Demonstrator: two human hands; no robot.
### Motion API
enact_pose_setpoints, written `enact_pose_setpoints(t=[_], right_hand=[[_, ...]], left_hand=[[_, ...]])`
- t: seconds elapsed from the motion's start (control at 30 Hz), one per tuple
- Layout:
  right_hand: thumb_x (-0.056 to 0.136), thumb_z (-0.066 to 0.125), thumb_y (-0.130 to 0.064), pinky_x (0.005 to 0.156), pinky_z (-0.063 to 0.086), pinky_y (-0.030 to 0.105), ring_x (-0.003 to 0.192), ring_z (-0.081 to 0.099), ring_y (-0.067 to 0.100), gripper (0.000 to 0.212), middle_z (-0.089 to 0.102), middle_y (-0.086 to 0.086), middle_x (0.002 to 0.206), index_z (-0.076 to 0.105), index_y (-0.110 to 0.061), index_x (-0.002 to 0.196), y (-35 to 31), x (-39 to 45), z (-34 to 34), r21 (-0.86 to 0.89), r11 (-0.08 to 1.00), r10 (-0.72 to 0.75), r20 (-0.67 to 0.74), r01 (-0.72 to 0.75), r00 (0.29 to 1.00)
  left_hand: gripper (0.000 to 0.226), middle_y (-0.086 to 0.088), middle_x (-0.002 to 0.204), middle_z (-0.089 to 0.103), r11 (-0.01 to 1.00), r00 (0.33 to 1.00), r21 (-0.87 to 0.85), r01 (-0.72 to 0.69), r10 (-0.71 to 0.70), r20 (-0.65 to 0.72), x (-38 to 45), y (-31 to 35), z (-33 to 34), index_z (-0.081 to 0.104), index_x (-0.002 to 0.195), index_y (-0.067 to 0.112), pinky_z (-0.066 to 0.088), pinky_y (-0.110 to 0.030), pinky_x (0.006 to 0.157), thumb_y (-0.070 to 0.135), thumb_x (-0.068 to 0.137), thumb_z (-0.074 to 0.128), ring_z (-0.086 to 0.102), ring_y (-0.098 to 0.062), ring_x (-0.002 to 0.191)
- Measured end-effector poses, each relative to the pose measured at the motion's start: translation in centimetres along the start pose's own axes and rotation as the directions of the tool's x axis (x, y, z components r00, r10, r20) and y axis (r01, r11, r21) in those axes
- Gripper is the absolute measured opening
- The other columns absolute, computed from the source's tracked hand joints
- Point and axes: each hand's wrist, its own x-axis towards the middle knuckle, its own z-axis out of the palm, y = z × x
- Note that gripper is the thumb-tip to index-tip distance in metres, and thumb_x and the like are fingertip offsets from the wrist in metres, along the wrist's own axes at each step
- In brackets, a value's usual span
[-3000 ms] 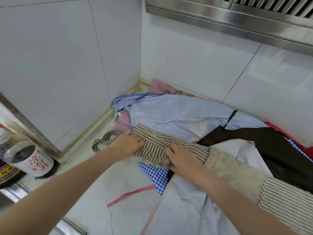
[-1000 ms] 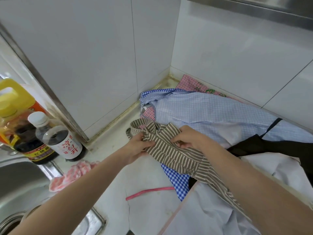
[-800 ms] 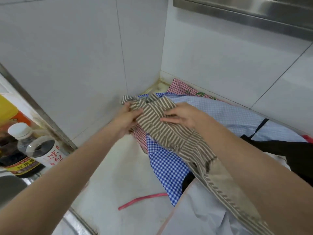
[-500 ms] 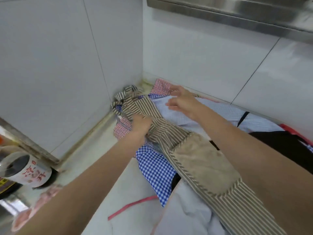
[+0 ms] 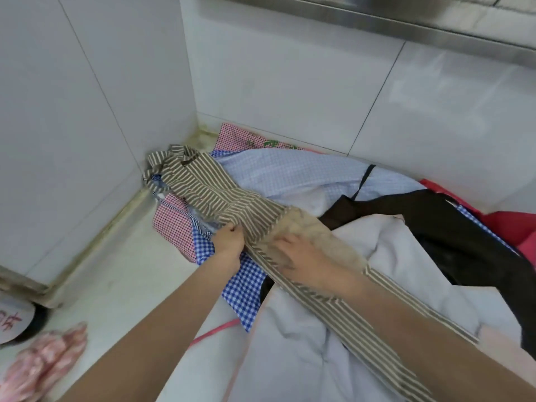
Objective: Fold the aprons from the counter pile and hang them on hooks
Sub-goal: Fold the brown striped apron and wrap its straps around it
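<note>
A brown-and-white striped apron [image 5: 208,187] with a tan pocket lies stretched as a long band over the counter pile, its top bunched in the wall corner. My left hand [image 5: 229,240] grips its left edge near the middle. My right hand [image 5: 298,252] rests flat on the tan pocket [image 5: 316,230], fingers spread, pressing the cloth down. Under it lie a light blue checked apron [image 5: 304,172], a blue gingham one [image 5: 243,288], a red checked one [image 5: 171,224], a black one [image 5: 452,227] and a pale grey one [image 5: 304,358].
White tiled walls meet in a corner just behind the pile. A steel hood edge [image 5: 377,13] runs overhead. At the lower left stand a bottle [image 5: 14,320] and a pink cloth [image 5: 43,364]. A pink strap [image 5: 214,332] lies on the white counter [image 5: 121,285].
My right hand came back from the far end of the apron and now lies on the tan pocket. My left hand slid down along the striped edge toward me.
</note>
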Motion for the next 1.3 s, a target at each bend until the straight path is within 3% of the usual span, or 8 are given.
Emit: enact_pose_setpoints(t=[0.13, 0.33, 0.47, 0.6, 0.87, 1.0, 1.1, 1.3], right_hand=[[0.090, 0.056, -0.025, 0.103, 0.034, 0.039, 0.127, 0.034, 0.032, 0.056, 0.029, 0.008, 0.141, 0.035, -0.015, 0.140, 4.2, -3.7, -2.7, 0.116, 0.937, 0.347, -0.217, -0.329, 0.912], [0.091, 0.060, -0.029, 0.085, 0.037, 0.023, 0.106, 0.047, 0.016, 0.058, 0.042, 0.007, 0.130, 0.030, -0.016, 0.139, 7.9, -9.8, -3.9, 0.426, 0.767, 0.468, 0.140, -0.480, 0.872], [0.089, 0.061, -0.036, 0.085, 0.036, 0.021, 0.106, 0.049, 0.012, 0.057, 0.048, 0.000, 0.125, 0.037, -0.015, 0.136, 8.2, -11.2, -2.1, 0.437, 0.775, 0.409, 0.205, -0.457, 0.889], [0.088, 0.063, -0.040, 0.084, 0.039, 0.024, 0.102, 0.050, 0.012, 0.049, 0.054, 0.004, 0.126, 0.048, -0.012, 0.125, 8.3, -11.4, -0.5, 0.413, 0.834, 0.350, 0.117, -0.366, 0.929], [0.084, 0.069, -0.032, 0.090, 0.041, 0.026, 0.115, 0.053, 0.020, 0.060, 0.053, 0.004, 0.131, 0.042, -0.011, 0.133, 7.7, -13.4, 0.0, 0.569, 0.764, 0.247, 0.179, -0.304, 0.953], [0.087, 0.063, -0.004, 0.080, 0.054, 0.034, 0.092, 0.063, 0.022, 0.045, 0.062, 0.011, 0.110, 0.046, 0.000, 0.128, 7.3, -14.0, 0.1, 0.833, 0.332, 0.177, 0.406, -0.443, 0.896], [0.089, 0.057, 0.004, 0.071, 0.057, 0.032, 0.085, 0.065, 0.022, 0.037, 0.065, 0.013, 0.101, 0.049, 0.002, 0.125, 7.3, -14.4, 0.9, 0.860, 0.186, 0.093, 0.466, -0.475, 0.880], [0.090, 0.056, -0.009, 0.096, 0.046, 0.036, 0.109, 0.058, 0.025, 0.032, 0.060, 0.013, 0.122, 0.052, -0.004, 0.122, 8.2, -14.4, 0.3, 0.530, 0.815, 0.137, 0.219, -0.236, 0.966]], left_hand=[[0.026, -0.007, 0.111, 0.060, 0.969, 0.996, -0.234, 0.082, -0.072, 0.049, -0.7, 0.9, 0.8, 0.056, 0.119, 0.013, 0.047, -0.039, 0.097, 0.007, 0.099, 0.040, 0.060, -0.023, 0.093], [0.039, -0.008, 0.125, 0.057, 0.962, 0.967, -0.119, -0.244, 0.232, -0.108, 1.3, 7.8, -1.9, 0.046, 0.129, 0.004, 0.048, -0.037, 0.091, 0.001, 0.091, 0.055, 0.058, -0.025, 0.107], [0.050, -0.017, 0.125, 0.051, 0.788, 0.844, 0.477, -0.389, 0.513, -0.159, -0.5, 5.1, -2.3, 0.040, 0.130, 0.003, 0.045, -0.049, 0.096, 0.016, 0.084, 0.055, 0.052, -0.034, 0.114], [0.039, -0.030, 0.122, 0.042, 0.596, 0.790, 0.634, -0.492, 0.611, 0.039, -8.4, -2.9, 1.0, 0.043, 0.121, -0.013, 0.037, -0.045, 0.097, -0.005, 0.084, 0.053, 0.045, -0.043, 0.111], [0.022, -0.025, 0.111, 0.049, 0.838, 0.864, 0.490, -0.241, 0.415, -0.285, -17.1, -11.6, 3.8, 0.046, 0.104, -0.002, 0.038, -0.034, 0.087, 0.001, 0.086, 0.059, 0.049, -0.033, 0.100], [0.024, -0.006, 0.080, 0.051, 0.938, 0.946, 0.339, -0.072, 0.172, -0.273, -19.1, -13.3, 3.0, 0.044, 0.083, 0.008, 0.048, -0.035, 0.065, 0.013, 0.085, 0.067, 0.052, -0.022, 0.074], [0.023, -0.012, 0.095, 0.059, 1.000, 0.982, -0.023, -0.018, 0.013, -0.188, -20.2, -14.0, 2.5, 0.048, 0.100, 0.003, 0.051, -0.032, 0.074, 0.007, 0.086, 0.065, 0.060, -0.025, 0.087], [0.020, -0.018, 0.093, 0.061, 0.990, 0.997, -0.139, -0.032, 0.020, -0.081, -21.1, -15.8, 2.2, 0.044, 0.106, 0.003, 0.055, -0.030, 0.049, 0.001, 0.091, 0.056, 0.063, -0.028, 0.070]])
